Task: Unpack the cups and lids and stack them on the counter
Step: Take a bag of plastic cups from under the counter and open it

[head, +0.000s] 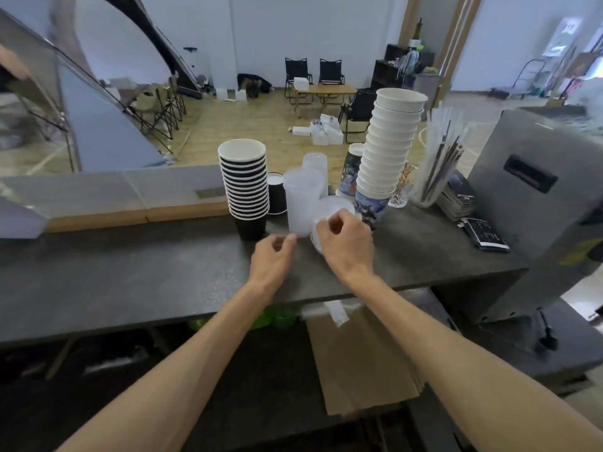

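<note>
My right hand pinches the lids, left hand curled beside the clear cups — next, I judge, square them on the worktop.

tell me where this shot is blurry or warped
Head view: wide-angle bending bows the counter edge and the tent at left; motion blur smears the left hand fingertips and the clear lids by the right hand; the far right edge is washed out.

ribbed cup stack left | clear cups centre | tall cup stack right | all on counter
</note>
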A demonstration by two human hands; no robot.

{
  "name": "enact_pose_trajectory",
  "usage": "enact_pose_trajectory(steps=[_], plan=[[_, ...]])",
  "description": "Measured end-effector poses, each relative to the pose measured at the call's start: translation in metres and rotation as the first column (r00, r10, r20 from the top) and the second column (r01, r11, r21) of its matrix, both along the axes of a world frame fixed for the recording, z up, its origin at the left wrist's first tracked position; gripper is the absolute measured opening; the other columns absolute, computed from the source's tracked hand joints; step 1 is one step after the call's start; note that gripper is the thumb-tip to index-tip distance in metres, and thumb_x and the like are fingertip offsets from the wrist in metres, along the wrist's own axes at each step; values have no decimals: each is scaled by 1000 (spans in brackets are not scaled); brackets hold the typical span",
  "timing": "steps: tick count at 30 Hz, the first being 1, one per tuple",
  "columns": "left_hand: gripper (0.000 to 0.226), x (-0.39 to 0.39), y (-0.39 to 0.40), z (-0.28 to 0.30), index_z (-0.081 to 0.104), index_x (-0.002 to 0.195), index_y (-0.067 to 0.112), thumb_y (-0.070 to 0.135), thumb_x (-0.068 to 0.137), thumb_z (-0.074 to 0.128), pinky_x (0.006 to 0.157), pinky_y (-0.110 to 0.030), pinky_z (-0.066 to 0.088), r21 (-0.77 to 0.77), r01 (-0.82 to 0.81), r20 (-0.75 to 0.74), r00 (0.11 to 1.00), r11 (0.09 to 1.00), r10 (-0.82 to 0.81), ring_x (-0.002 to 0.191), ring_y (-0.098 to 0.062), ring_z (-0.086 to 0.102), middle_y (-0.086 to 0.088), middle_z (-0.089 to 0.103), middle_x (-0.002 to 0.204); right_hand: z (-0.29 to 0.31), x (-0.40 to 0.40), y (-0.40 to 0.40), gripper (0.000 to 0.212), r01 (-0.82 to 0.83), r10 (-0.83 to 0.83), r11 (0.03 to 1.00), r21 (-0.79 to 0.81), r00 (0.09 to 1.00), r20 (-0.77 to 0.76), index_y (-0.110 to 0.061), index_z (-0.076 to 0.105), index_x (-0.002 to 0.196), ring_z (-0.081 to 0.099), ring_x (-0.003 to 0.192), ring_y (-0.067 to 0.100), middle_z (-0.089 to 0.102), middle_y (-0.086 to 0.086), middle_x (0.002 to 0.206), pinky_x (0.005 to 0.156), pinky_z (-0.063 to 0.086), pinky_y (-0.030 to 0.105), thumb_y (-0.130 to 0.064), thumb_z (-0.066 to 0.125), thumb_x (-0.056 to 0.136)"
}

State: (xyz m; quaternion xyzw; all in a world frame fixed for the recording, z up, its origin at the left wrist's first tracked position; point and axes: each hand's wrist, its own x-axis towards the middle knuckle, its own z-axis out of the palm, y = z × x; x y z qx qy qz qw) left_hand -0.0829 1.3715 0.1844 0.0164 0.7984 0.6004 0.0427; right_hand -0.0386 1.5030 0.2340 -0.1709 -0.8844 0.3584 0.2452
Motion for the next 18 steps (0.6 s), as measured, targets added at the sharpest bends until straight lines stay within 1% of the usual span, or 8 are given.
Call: enact_pose_trajectory(steps=[2, 5, 7, 10, 12, 14, 16, 18], plan=[[20, 12, -29, 2, 70, 108, 18, 32, 99, 59, 80, -33, 55, -8, -36, -41, 999, 999, 36, 96, -18, 67, -2, 72, 101, -4, -1, -28, 18, -122, 122, 993, -11, 993, 8, -20, 62, 85, 59, 74, 13, 65, -4, 81, 67, 46, 29, -35, 61, 94], [13, 32, -87, 2, 70, 106, 16, 23, 99, 60, 83, -33, 56, 0, -94, -45, 995, 996, 94, 95, -17, 69, -3, 72, 99, -16, 0, -79, 16, -261, 264, 964, -44, 962, 64, -21, 63, 87, 57, 71, 5, 61, -8, 78, 62, 42, 21, -34, 63, 95], [12, 47, -133, 2, 69, 106, 15, 19, 99, 60, 80, -30, 56, -26, -140, -56, 989, 990, 138, 94, -18, 69, -5, 72, 98, -23, 6, -119, 17, -317, 321, 947, -53, 943, 90, -21, 63, 85, 59, 72, 8, 63, -7, 78, 61, 42, 25, -36, 62, 95], [8, 70, -209, -1, 69, 101, 17, 17, 98, 61, 78, -30, 56, -36, -250, -60, 967, 968, 247, 94, -21, 71, -4, 72, 94, -29, 18, -187, 18, -397, 404, 915, -74, 905, 135, -20, 65, 84, 63, 76, 16, 67, -3, 81, 68, 50, 32, -36, 62, 92], [7, 89, -263, -6, 69, 100, 20, 19, 97, 63, 84, -35, 58, -66, -321, -63, 946, 945, 317, 94, -19, 71, -1, 73, 94, -35, 27, -239, 18, -465, 470, 883, -70, 871, 142, -19, 64, 84, 62, 75, 16, 66, -2, 81, 71, 55, 37, -35, 62, 92], [7, 110, -319, -13, 70, 98, 24, 19, 96, 65, 88, -40, 59, -79, -382, -60, 924, 921, 378, 92, -15, 71, 1, 73, 93, -42, 37, -292, 18, -517, 521, 853, -63, 842, 140, -21, 63, 82, 62, 74, 16, 65, -2, 79, 72, 56, 39, -37, 62, 91], [8, 134, -375, -22, 70, 94, 27, 19, 94, 66, 88, -44, 59, -82, -437, -51, 899, 896, 435, 89, -16, 72, 1, 74, 90, -49, 51, -346, 20, -564, 565, 824, -58, 808, 167, -21, 62, 83, 60, 75, 16, 64, -4, 80, 67, 52, 34, -38, 61, 93], [8, 158, -432, -32, 70, 96, 28, 21, 93, 67, 86, -43, 60, -122, -463, -43, 886, 878, 461, 90, -16, 71, 1, 74, 91, -58, 68, -400, 19, -594, 593, 802, -67, 778, 206, -21, 62, 88, 58, 72, 12, 62, -6, 81, 61, 43, 26, -39, 61, 95]])
